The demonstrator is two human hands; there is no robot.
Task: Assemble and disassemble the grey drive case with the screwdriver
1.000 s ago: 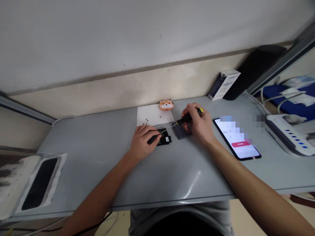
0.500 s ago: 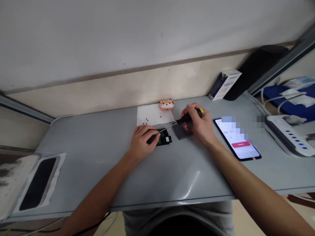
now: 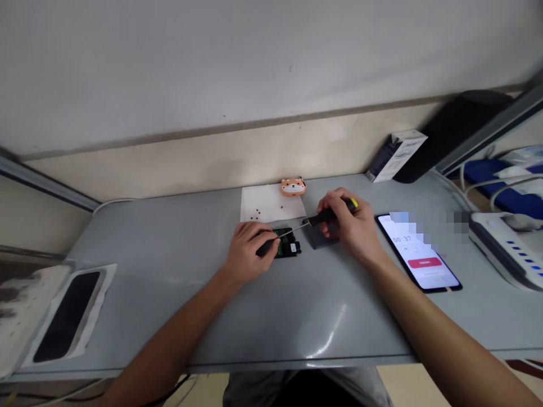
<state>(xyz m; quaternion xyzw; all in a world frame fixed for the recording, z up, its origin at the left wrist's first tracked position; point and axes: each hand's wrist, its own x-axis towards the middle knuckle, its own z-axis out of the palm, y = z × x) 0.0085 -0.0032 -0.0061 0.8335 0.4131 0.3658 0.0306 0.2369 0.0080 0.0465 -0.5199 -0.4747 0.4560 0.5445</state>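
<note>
Right hand (image 3: pixel 348 229): closed round the handle of the driver (image 3: pixel 319 217), black with a yellow end, shaft slanting down to the left. Left hand (image 3: pixel 248 251): narrow grip, thumb and fingers about a dark piece (image 3: pixel 265 247), over the left part of the board (image 3: pixel 292 247). Tip meets the left fingertips; can't tell exactly what it bears on.

Board lies flat on the worktop (image 3: pixel 169 249), green and black, right end showing, rest under the left hand. Judgement: light, stiff, fragile on its face; best held by the edges, off the components. Driver should be light and rigid, handle grippy enough; hold it there, since the thin shaft would likely slip in the fingers.

Dark slab (image 3: pixel 323 238) just right of the board, partly under the right hand. Behind: white paper (image 3: pixel 267 198) with small dark bits, probably screws, easy to scatter; pinch singly. Orange case (image 3: pixel 293 188) at the paper's far right corner. Further right, lit phone (image 3: pixel 424 263), then power strip (image 3: pixel 504 249). Carton (image 3: pixel 394 156) by the wall.
</note>
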